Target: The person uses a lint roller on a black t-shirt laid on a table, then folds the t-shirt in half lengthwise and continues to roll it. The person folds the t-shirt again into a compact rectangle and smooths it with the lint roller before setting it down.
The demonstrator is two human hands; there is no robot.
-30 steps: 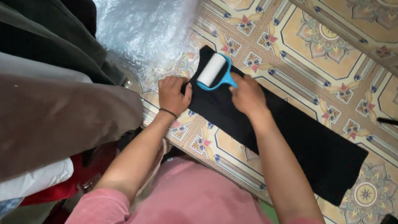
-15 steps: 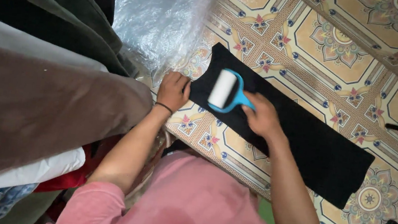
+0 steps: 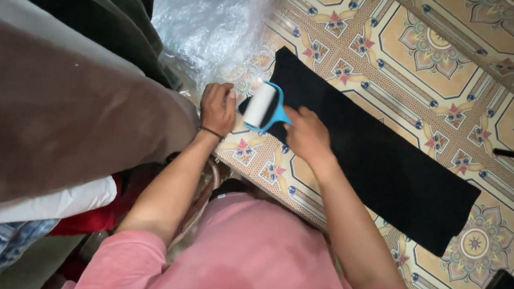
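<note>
Two hands at black cloth's end — right hand (image 3: 306,133) fingers gripping lint roller (image 3: 260,106), left hand (image 3: 217,107) fingers curled pressing cloth (image 3: 379,159) edge.

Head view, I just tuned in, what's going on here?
A person in a pink shirt leans over a long black cloth laid flat on the patterned tile floor. The right hand holds a blue lint roller on the cloth's near end, while the left hand presses on that end's edge.

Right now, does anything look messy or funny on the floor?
Nothing stands out. The black cloth lies flat on the tiled floor. The left hand presses its corner, and the right hand holds the blue lint roller on it.
</note>
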